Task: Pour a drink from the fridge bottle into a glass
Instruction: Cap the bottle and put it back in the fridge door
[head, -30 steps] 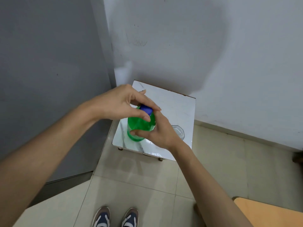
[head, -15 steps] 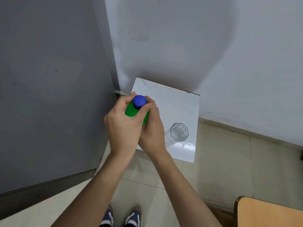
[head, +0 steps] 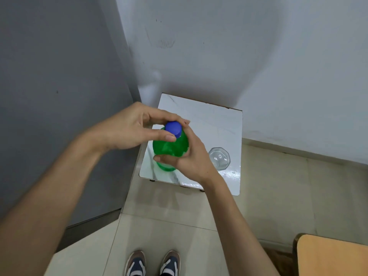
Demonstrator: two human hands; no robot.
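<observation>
**Two hands on one green bottle above a small white surface**

Where a grey panel on the left meets a pale, scuffed wall, a small white surface [head: 209, 124] with a glossy, faintly veined top stands in the corner on a floor of light tiles [head: 278, 196]. Its near edge shows small dark feet underneath. At the lower right, the corner of a tan wooden board [head: 334, 257] pokes into view, and at the bottom edge are two shoes [head: 153, 263], dark blue with white toes.

There is one bottle [head: 169, 148], green and see-through, held upright over the left part of the surface; whether its base touches the top cannot be told. It carries one blue cap [head: 173, 128], on the neck. The right hand [head: 189, 158] wraps the bottle's body from the right side, its fingers closed around the green plastic. The left hand [head: 131, 128] reaches in from the left, its thumb and fingers [head: 167, 137] pinched on the cap.

One clear glass [head: 219, 157] with a many-sided rim stands on the surface near the front right corner, just beside the right hand and apart from the bottle. It looks empty, with bright glints on its bottom.
</observation>
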